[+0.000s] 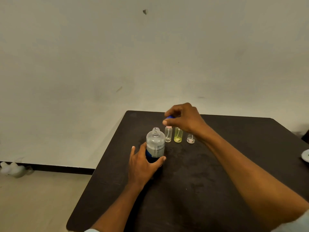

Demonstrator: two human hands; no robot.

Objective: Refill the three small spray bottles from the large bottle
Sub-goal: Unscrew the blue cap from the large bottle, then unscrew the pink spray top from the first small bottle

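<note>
Near the far-left corner of a dark table [209, 173], left hand [142, 166] grips the uncapped large bottle [155, 144], upright. Right hand [184, 121] pinches its blue cap [170, 117] above 3 small bottles [178, 135] just right. Near & right tabletop mostly open.

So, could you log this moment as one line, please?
left hand: holds large bottle, uncapped | right hand: holds blue cap | small bottles: unfilled

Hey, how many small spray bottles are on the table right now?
3, in a row behind the large bottle: a clear one with a pink top nearest it, a yellow one in the middle, and a clear one farthest right, partly hidden by the right hand.
</note>
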